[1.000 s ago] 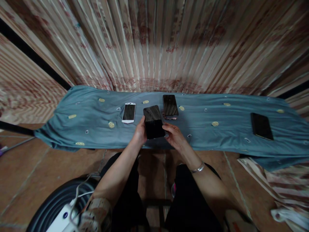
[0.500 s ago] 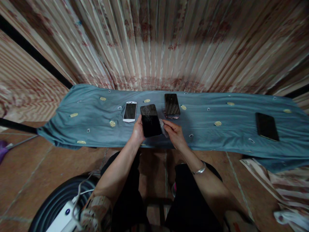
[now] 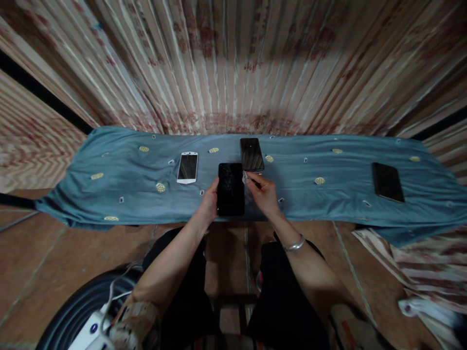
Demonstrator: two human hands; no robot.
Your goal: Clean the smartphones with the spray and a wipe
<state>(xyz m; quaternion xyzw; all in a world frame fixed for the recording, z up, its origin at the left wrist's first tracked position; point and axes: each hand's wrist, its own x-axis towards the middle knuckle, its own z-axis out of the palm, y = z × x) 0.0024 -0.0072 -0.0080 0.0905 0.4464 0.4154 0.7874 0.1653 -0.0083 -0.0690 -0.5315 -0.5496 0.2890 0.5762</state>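
Two legs in black trousers (image 3: 186, 301) are nearest, on the near side of the black phone (image 3: 230, 192). Low down and to the left of that phone, a white power strip (image 3: 89, 333) with a round button lies on a big black ringed thing (image 3: 73, 311). A silver bracelet (image 3: 295, 243) sits on the right wrist, nearer than the phone and to its right.

The left hand (image 3: 207, 204) holds the black phone by its left side, with the dark screen facing up. The right hand (image 3: 263, 194) pinches a small pale wipe (image 3: 245, 177) at the phone's right edge, up near the top corner. The phone is over the near part of a blue-green cloth (image 3: 317, 206); whether it touches the cloth, one cannot tell.

A bit farther, left of the black phone, a white phone (image 3: 188, 167) lies flat. Well off to its right is a flat black thing (image 3: 387, 182). Just past the black phone's top right is a stack of dark phones (image 3: 251, 154). Farthest, behind them all, hangs a striped curtain (image 3: 226, 63).
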